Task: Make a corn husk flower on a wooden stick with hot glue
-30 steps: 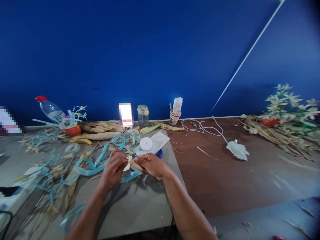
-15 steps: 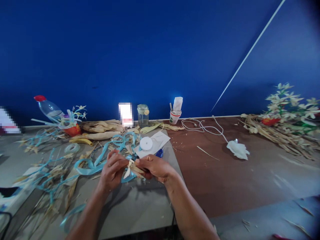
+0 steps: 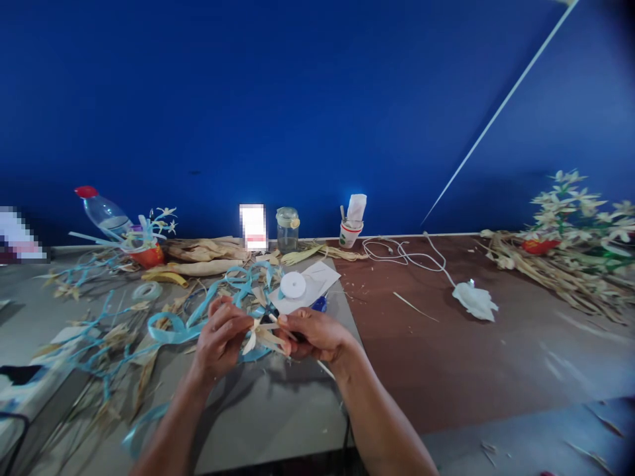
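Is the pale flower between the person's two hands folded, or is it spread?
Spread: the pale flower, at the left hand, has petals pointing apart, downward and rightward.

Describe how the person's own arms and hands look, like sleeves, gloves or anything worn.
The left hand and right hand are ungloved. The left forearm and right forearm are bare to the picture's edge, with no sleeve, watch or bracelet showing. Rings are hard to tell.
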